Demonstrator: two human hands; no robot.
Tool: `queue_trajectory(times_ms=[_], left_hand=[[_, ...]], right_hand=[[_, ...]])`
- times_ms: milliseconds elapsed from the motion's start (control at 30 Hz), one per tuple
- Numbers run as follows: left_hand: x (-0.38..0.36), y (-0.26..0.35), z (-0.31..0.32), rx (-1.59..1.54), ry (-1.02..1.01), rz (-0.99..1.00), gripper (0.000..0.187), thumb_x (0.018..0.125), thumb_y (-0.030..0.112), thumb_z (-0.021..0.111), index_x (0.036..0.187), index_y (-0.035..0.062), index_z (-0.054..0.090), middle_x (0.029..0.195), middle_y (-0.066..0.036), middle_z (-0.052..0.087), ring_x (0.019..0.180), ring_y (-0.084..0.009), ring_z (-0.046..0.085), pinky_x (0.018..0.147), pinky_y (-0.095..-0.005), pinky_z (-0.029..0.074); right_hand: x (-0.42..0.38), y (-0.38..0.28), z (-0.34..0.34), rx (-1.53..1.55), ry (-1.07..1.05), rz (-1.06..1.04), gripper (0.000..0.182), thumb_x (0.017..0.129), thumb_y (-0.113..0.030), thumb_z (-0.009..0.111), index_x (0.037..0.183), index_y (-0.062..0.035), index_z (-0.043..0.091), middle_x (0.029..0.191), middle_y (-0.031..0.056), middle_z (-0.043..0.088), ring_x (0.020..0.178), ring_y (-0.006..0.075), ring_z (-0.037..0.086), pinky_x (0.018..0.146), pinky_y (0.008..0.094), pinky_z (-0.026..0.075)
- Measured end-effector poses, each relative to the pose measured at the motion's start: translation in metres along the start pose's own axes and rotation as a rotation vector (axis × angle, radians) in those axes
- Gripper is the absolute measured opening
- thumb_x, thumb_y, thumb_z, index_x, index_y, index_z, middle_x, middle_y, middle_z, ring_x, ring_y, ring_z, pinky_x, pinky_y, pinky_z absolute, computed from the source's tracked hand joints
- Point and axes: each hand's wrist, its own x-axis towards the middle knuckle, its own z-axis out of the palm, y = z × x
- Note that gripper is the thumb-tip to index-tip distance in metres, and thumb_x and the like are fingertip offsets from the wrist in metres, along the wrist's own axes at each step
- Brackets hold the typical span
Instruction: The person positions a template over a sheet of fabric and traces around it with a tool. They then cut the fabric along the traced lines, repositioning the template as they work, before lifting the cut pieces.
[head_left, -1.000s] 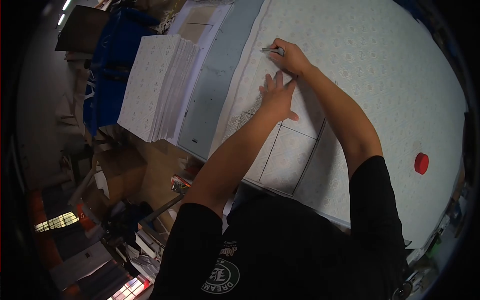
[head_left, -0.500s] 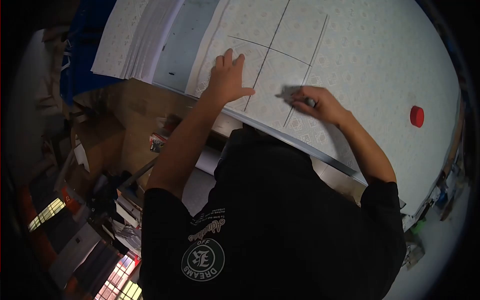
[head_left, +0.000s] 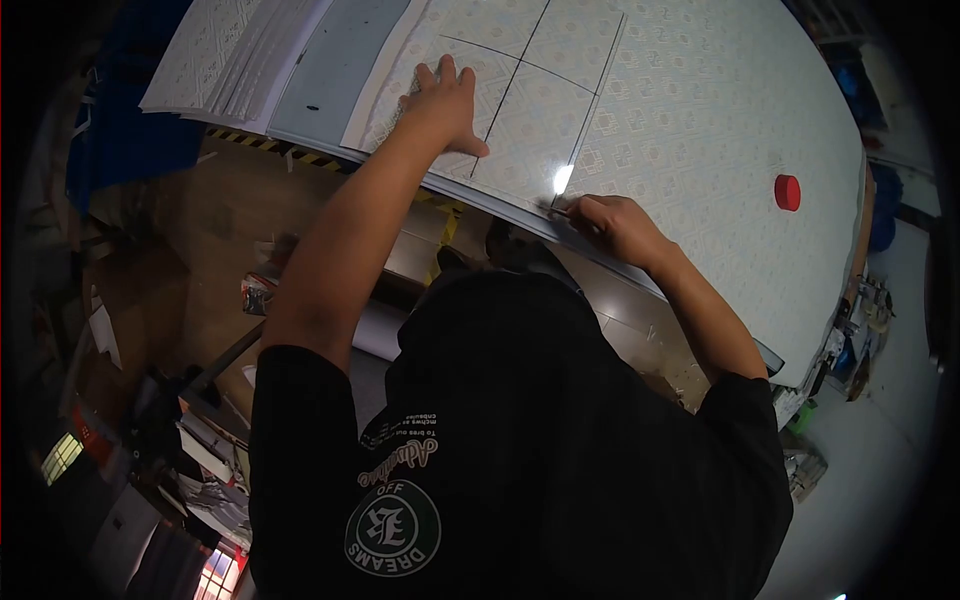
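Note:
Pale patterned sheet material covers the worktable, with long dark crossing lines and a line to their right. My left hand presses on it with fingers spread, the thumb touching the lower end of the middle line. Close to the table's front edge, my right hand is closed around a small thin tool, its kind mostly hidden by the fingers. The tool's tip is at the low end of the right-hand line, just below a bright glint. Farther right lies a red round thing.
Folded patterned sheets are stacked at the far left, beside a bare grey strip of tabletop. A metal edge runs along the table front. Cartons and clutter stand on the floor at left.
My right hand has come down toward me along the right-hand line, to the table's front edge. My left hand keeps its place on the sheet. The view has shifted slightly.

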Motion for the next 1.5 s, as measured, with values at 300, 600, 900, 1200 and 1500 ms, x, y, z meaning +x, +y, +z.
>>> queue_trajectory(times_ms=[300, 600, 900, 1200, 1500], left_hand=[[-0.003, 0.003, -0.003, 0.015, -0.021, -0.008, 0.129, 0.066, 0.055, 0.093, 0.162, 0.0090, 0.022, 0.171, -0.019, 0.011, 0.153, -0.0515, 0.014, 0.110, -0.0682, 0.042], [0.000, 0.003, 0.001, 0.027, 0.008, -0.013, 0.130, 0.061, 0.055, 0.096, 0.161, 0.0113, 0.026, 0.170, -0.018, 0.014, 0.152, -0.0527, 0.017, 0.109, -0.0665, 0.045], [-0.005, 0.005, -0.005, 0.077, -0.003, 0.013, 0.126, 0.069, 0.059, 0.090, 0.162, 0.0060, 0.024, 0.169, -0.022, 0.015, 0.151, -0.0531, 0.020, 0.112, -0.0648, 0.043], [0.003, -0.034, -0.020, 0.274, 0.026, 0.201, 0.116, 0.066, 0.044, 0.095, 0.160, 0.0141, 0.034, 0.168, -0.016, 0.027, 0.150, -0.0436, 0.031, 0.118, -0.0553, 0.038], [0.019, -0.071, -0.005, 0.342, 0.153, 0.408, 0.115, 0.061, 0.030, 0.097, 0.160, 0.0318, 0.039, 0.167, -0.006, 0.033, 0.146, -0.0360, 0.038, 0.122, -0.0503, 0.028]], right_hand=[[0.003, -0.016, 0.001, -0.144, 0.062, -0.015, 0.012, 0.089, -0.003, 0.067, 0.094, -0.0040, 0.057, 0.086, 0.0163, 0.068, 0.076, 0.0387, 0.067, 0.066, 0.0438, 0.053], [0.005, -0.025, 0.005, -0.152, 0.052, 0.079, 0.011, 0.093, -0.012, 0.063, 0.096, -0.0045, 0.055, 0.089, 0.0181, 0.068, 0.081, 0.0426, 0.066, 0.068, 0.0495, 0.052], [0.015, -0.011, 0.032, -0.087, 0.271, -0.090, 0.009, 0.089, -0.007, 0.063, 0.092, -0.0049, 0.055, 0.086, 0.0175, 0.065, 0.082, 0.0412, 0.064, 0.070, 0.0482, 0.051], [0.089, -0.053, 0.044, -0.097, 0.271, -0.079, 0.015, 0.085, -0.009, 0.067, 0.092, -0.0064, 0.055, 0.083, 0.0165, 0.064, 0.083, 0.0404, 0.064, 0.072, 0.0477, 0.051], [0.168, -0.078, 0.074, -0.198, 0.293, -0.087, 0.012, 0.088, -0.011, 0.067, 0.095, -0.0069, 0.058, 0.087, 0.0170, 0.067, 0.086, 0.0393, 0.067, 0.075, 0.0475, 0.054]])
